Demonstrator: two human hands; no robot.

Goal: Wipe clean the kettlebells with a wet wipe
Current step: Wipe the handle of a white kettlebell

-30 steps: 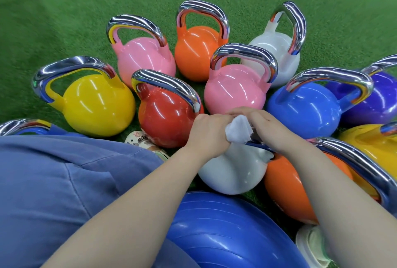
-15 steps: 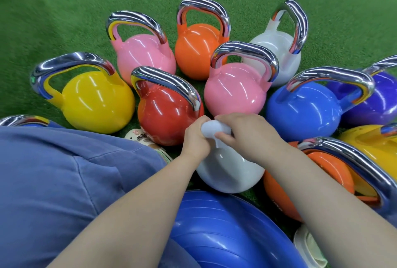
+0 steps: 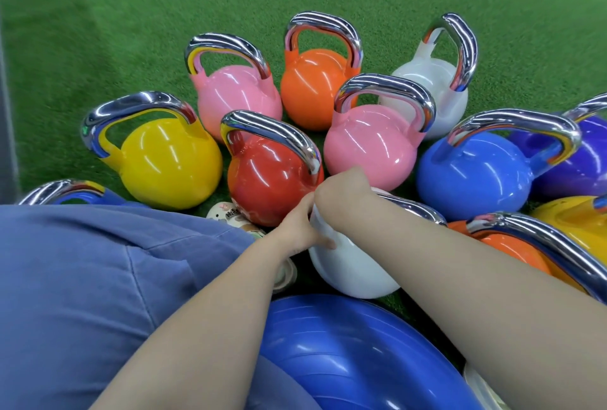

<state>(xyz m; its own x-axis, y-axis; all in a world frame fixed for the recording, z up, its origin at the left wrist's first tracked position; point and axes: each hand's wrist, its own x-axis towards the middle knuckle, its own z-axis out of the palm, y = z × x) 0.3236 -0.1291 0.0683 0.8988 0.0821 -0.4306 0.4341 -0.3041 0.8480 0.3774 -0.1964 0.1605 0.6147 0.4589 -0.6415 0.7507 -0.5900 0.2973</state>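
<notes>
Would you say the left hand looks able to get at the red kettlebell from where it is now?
Probably yes. The left hand rests on the near white kettlebell, right beside the red kettlebell, and nothing stands between them.

A large blue exercise ball (image 3: 354,353) fills the bottom middle of the view, resting on green artificial turf (image 3: 98,31). Left of the ball lies blue fabric clothing (image 3: 98,294). Just above the ball's upper left edge sits a small printed packet (image 3: 235,216). At the ball's lower right, a pale round container (image 3: 479,386) is partly visible.
</notes>
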